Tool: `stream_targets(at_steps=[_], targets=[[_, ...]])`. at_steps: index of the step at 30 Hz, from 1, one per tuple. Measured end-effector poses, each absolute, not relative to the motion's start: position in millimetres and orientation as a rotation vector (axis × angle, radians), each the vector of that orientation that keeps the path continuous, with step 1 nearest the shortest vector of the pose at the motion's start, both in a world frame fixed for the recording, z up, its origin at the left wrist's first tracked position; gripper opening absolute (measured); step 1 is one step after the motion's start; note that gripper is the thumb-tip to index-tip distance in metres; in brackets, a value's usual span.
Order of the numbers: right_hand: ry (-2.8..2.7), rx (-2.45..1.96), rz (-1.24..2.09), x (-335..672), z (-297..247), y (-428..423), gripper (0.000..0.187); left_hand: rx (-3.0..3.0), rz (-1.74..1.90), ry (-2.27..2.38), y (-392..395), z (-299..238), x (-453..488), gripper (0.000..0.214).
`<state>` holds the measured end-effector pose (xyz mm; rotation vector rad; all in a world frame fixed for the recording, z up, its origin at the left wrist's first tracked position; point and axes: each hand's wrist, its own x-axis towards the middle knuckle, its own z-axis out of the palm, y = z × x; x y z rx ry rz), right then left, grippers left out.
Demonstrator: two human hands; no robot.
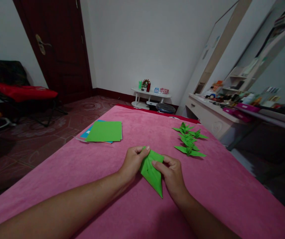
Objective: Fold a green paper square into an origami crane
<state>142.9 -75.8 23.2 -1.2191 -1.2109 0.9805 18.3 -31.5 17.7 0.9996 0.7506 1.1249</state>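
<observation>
- Nearest the camera, two bare forearms (90, 199) come in over a pink cloth (122, 219) and angle toward each other, probably so that the left hand (132, 161) and right hand (174, 170) can share one small piece.
- On the left, a pile of square sheets (105, 131) lies flat, green uppermost, with a blue sheet (84, 134) peeking out beneath; set apart from the hands, it seems placed to leave working room.
- Left hand pinches the far left corner of the folded green paper (152, 172), thumb on top, likely to steady it.
- Between the hands, that paper slants with its long point toward the near right, presumably to keep the creased face in sight; whether the tip touches the cloth I cannot tell.
- Right hand pinches the paper's right edge, thumb pressed on the creased face and fingers tucked behind, which should stop the layers springing open.
- Far right of the hands, winged green figures (189, 150) sit grouped on the cloth, overlapping in view, perhaps gathered there so their thin wings escape knocks.
</observation>
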Motion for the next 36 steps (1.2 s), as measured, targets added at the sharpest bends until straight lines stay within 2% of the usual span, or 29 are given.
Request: stream_targets(at_steps=[4,9,18,27,36], targets=[[-1.090,-1.164,1.057,146.0,21.0,-72.5,0.008,0.977,1.136,0.691,-30.3,19.1,15.8,0.044],[-1.030,-1.135,1.097,151.6,15.7,-69.8,0.006,1.115,1.046,0.690,-28.7,25.3,9.5,0.026],[-1.087,-1.071,1.224,151.4,15.5,-68.0,0.011,1.008,1.000,0.697,-29.2,23.8,9.5,0.019],[-1.255,-1.155,1.004,159.6,23.4,-60.6,0.019,1.181,0.907,0.809,-28.0,22.3,8.0,0.028],[-1.470,-1.212,0.868,169.4,28.9,-56.9,0.016,1.153,0.826,0.854,-29.1,25.8,7.2,0.020]])
